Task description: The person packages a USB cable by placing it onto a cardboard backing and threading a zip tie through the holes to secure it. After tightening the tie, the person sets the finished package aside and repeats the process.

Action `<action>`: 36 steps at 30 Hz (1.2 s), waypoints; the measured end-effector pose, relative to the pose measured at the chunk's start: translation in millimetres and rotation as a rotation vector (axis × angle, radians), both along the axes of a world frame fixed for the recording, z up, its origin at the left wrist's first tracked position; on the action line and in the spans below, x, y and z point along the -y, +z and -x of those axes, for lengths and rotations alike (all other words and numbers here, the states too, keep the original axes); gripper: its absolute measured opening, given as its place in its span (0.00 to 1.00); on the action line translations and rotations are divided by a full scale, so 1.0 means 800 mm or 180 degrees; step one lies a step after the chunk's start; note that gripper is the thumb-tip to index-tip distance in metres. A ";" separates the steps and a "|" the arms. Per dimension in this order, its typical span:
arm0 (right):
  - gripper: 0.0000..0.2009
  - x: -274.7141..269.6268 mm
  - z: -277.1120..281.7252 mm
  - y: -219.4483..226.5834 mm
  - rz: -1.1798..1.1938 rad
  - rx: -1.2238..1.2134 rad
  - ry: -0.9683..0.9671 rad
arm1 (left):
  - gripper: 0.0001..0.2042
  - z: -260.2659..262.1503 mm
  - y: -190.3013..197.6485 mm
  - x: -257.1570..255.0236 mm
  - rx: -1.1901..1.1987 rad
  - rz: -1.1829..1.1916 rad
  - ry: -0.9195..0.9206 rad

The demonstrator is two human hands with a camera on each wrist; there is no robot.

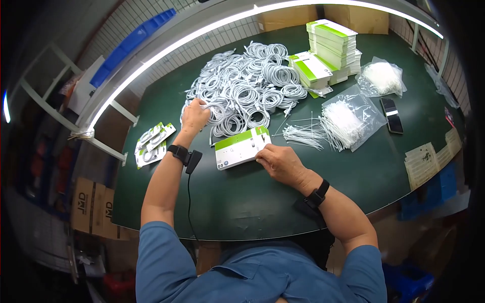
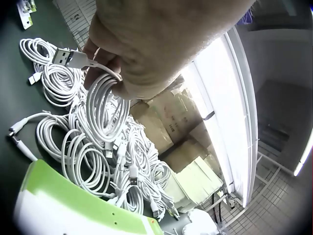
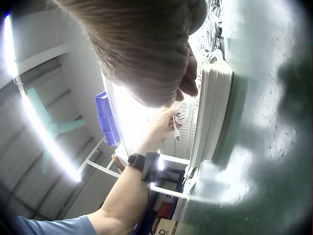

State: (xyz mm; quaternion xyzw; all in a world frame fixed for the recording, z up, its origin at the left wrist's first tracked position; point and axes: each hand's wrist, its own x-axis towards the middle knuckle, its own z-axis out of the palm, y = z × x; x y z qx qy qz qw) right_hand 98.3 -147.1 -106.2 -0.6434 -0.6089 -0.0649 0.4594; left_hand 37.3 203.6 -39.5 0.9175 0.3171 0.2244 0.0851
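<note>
My left hand (image 1: 195, 117) grips a coiled white USB cable (image 2: 105, 107) at the near left of a big cable heap (image 1: 242, 81). In the left wrist view its USB plug (image 2: 69, 58) sticks out past the fingers. A stack of white and green packaging cards (image 1: 237, 151) lies in front of me. Over its right end is my right hand (image 1: 283, 162), fingers bent and thumb and forefinger close together at the top card. The right wrist view shows those fingertips beside the stack's edge (image 3: 212, 107); I cannot tell whether they pinch anything.
At left lie several carded cables (image 1: 154, 144). Loose cable ties (image 1: 303, 135) and an opened bag of ties (image 1: 348, 121) are on the right, with another bag (image 1: 381, 78) and a phone (image 1: 392, 115) beyond. Card stacks (image 1: 331, 48) stand at the back. A light bar (image 1: 151, 58) arches over the table.
</note>
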 end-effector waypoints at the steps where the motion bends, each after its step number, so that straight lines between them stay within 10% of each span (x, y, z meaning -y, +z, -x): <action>1: 0.04 0.001 0.000 -0.002 -0.0015 0.0001 0.0021 | 0.15 0.004 0.010 0.000 0.0235 0.0565 0.0020; 6: 0.04 -0.003 0.006 -0.005 -0.0028 -0.0097 0.0065 | 0.10 0.034 0.042 -0.003 0.1471 0.3221 -0.0380; 14: 0.04 -0.012 0.025 0.001 -0.0325 -0.0706 0.0386 | 0.07 0.039 0.018 0.063 0.2636 0.4597 -0.1314; 18: 0.06 -0.008 0.051 0.026 -0.0087 -0.1028 0.0917 | 0.09 0.026 0.003 0.115 0.3431 0.4681 -0.2587; 26: 0.21 -0.023 0.080 0.053 0.0973 -0.2150 0.1072 | 0.15 0.027 0.024 0.231 0.3146 0.4820 -0.2015; 36: 0.27 -0.058 0.062 0.060 -0.0237 -0.3178 0.0774 | 0.24 0.033 0.044 0.239 0.3022 0.5016 -0.2112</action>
